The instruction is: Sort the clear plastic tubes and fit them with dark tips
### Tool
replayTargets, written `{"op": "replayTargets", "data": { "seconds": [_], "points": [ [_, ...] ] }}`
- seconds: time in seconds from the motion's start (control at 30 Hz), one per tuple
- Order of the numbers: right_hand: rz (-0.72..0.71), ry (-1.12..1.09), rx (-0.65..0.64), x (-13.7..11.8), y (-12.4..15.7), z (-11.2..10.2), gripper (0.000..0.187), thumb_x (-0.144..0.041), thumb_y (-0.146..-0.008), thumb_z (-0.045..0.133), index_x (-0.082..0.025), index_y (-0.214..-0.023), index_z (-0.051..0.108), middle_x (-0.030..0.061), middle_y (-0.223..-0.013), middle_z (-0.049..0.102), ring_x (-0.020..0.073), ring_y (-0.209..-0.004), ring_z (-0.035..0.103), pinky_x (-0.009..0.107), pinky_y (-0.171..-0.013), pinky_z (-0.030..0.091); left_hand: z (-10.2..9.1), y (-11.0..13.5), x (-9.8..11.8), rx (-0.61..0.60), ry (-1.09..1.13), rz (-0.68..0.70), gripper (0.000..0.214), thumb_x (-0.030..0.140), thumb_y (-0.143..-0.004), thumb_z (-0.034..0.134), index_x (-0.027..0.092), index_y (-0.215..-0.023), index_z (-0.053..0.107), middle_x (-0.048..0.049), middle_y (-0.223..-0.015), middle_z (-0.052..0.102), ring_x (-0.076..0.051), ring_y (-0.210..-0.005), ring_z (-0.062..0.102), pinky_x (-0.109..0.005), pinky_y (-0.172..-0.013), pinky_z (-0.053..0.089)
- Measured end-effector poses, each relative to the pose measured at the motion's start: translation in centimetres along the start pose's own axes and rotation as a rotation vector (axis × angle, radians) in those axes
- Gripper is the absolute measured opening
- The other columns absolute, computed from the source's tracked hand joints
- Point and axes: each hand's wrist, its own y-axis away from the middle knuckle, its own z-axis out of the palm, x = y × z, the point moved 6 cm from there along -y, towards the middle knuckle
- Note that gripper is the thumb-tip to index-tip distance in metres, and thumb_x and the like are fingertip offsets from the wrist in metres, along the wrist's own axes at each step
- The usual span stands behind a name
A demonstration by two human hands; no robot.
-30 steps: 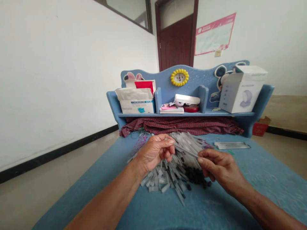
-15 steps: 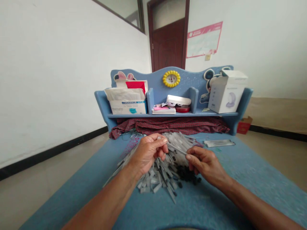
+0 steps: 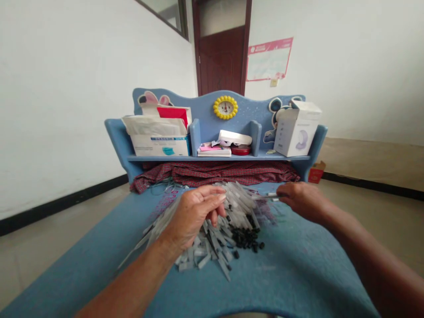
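My left hand (image 3: 202, 214) is closed over the left side of a heap of translucent plastic strips (image 3: 236, 198), thumb and fingertips pressed together. What it pinches, if anything, I cannot make out. Out to the right, my right hand (image 3: 303, 201) grips one end of a thin grey rod (image 3: 268, 196), which points left above the blue desk. Below the rod, partly hidden by that hand, lie several similar pale rods (image 3: 273, 198). Small black caps (image 3: 247, 238) are piled at the front right of the heap, and shorter clear pieces (image 3: 195, 256) spread towards me.
Across the back of the blue desk (image 3: 298, 274) runs a folded red checked cloth (image 3: 212, 173), under a blue shelf (image 3: 218, 158). The shelf bears a mask box (image 3: 159, 143), a white carton (image 3: 298, 130) and papers (image 3: 213, 152). A yellow-rimmed clock (image 3: 225, 107) is on its backboard.
My right hand has moved right and away from me with the thin rod, apart from my left hand. My left hand stays closed over the heap. The view has shifted slightly.
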Motion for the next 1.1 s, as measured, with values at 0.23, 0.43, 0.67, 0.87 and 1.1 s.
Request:
{"op": "replayTargets", "data": {
  "seconds": [0.23, 0.43, 0.67, 0.87, 1.1],
  "points": [
    [0.076, 0.150, -0.187, 6.9, -0.4, 5.6, 0.016, -0.021, -0.081, 0.050, -0.022, -0.085, 0.066, 0.0059, -0.083, 0.068, 0.0187, -0.075, 0.063, 0.024, -0.057, 0.035, 0.2, 0.1, 0.3, 0.016, -0.121, 0.033, 0.020, 0.028, -0.071, 0.060, 0.010, -0.081, 0.060, 0.0002, -0.053, 0.060, -0.006, -0.037, 0.045, -0.017, -0.038, 0.035],
    [0.044, 0.184, -0.131, 6.5, -0.3, 6.8, 0.026, -0.013, -0.086, 0.039, -0.017, -0.091, 0.065, 0.0102, -0.093, 0.064, 0.0187, -0.077, 0.062, 0.027, -0.061, 0.038, -0.4, -0.1, 0.2, 0.073, -0.190, 0.062, 0.020, 0.027, -0.071, 0.058, 0.011, -0.080, 0.061, 0.0010, -0.051, 0.059, -0.007, -0.036, 0.045, -0.018, -0.039, 0.033],
    [0.084, 0.199, -0.028, 5.2, -0.6, 6.3, 0.031, -0.001, -0.082, 0.035, -0.013, -0.087, 0.064, 0.0130, -0.089, 0.063, 0.0200, -0.081, 0.061, 0.027, -0.062, 0.038, -0.8, -0.5, 0.0, 0.103, -0.210, 0.061, 0.017, 0.026, -0.071, 0.058, 0.011, -0.078, 0.061, 0.0013, -0.051, 0.058, -0.007, -0.035, 0.044, -0.018, -0.039, 0.032],
    [-0.028, 0.024, 0.075, -0.2, 0.1, 3.9, 0.026, -0.026, -0.089, 0.039, -0.018, -0.086, 0.064, 0.0071, -0.087, 0.064, 0.0168, -0.075, 0.060, 0.025, -0.062, 0.038, -1.0, -0.4, 0.2, 0.125, -0.207, 0.068, 0.016, 0.026, -0.071, 0.059, 0.011, -0.076, 0.061, 0.0013, -0.051, 0.059, -0.006, -0.035, 0.044, -0.017, -0.039, 0.032],
    [-0.300, -0.420, 0.071, -8.1, 0.9, 0.8, 0.029, -0.030, -0.087, 0.044, -0.018, -0.069, 0.064, 0.0020, -0.068, 0.063, 0.0128, -0.064, 0.057, 0.022, -0.061, 0.036, -1.2, -0.4, 0.2, 0.137, -0.207, 0.085, 0.016, 0.027, -0.072, 0.059, 0.011, -0.076, 0.060, 0.0010, -0.051, 0.059, -0.006, -0.035, 0.044, -0.017, -0.038, 0.033]
  ]
}}
